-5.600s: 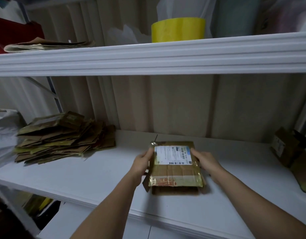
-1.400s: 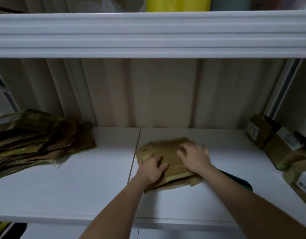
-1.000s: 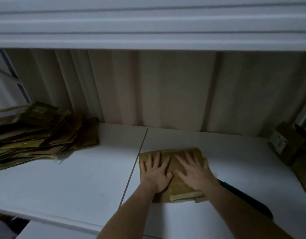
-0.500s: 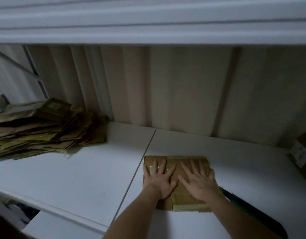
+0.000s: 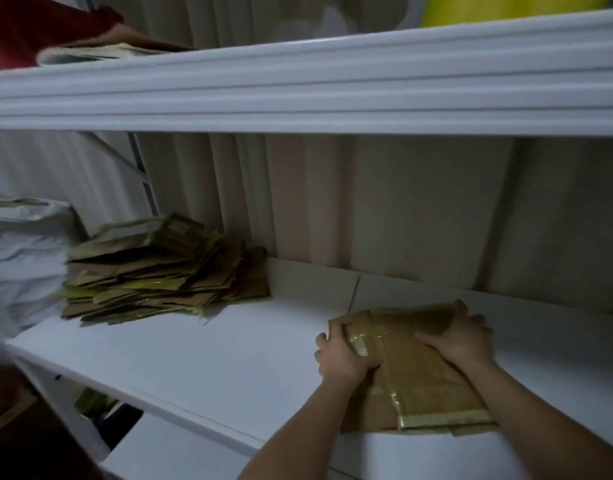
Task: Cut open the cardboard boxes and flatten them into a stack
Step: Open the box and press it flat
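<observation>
A flattened brown cardboard box [image 5: 412, 372] with shiny tape strips lies on the white shelf [image 5: 229, 348], right of centre. My left hand [image 5: 343, 358] grips its left edge, thumb on top and fingers curled round the side. My right hand [image 5: 461, 337] holds its far right part, fingers wrapped over the far edge. A messy stack of flattened boxes [image 5: 166, 271] sits at the shelf's far left, well apart from both hands.
The upper shelf edge [image 5: 298, 95] overhangs close above, with a yellow tape roll [image 5: 499, 8] and papers [image 5: 101, 53] on it. A white plastic bag [image 5: 21, 251] stands left of the stack. Beige corrugated wall behind.
Both hands were pressing flat on the box with spread fingers; now they grip its edges. The view has swung left, bringing the stack into fuller sight.
</observation>
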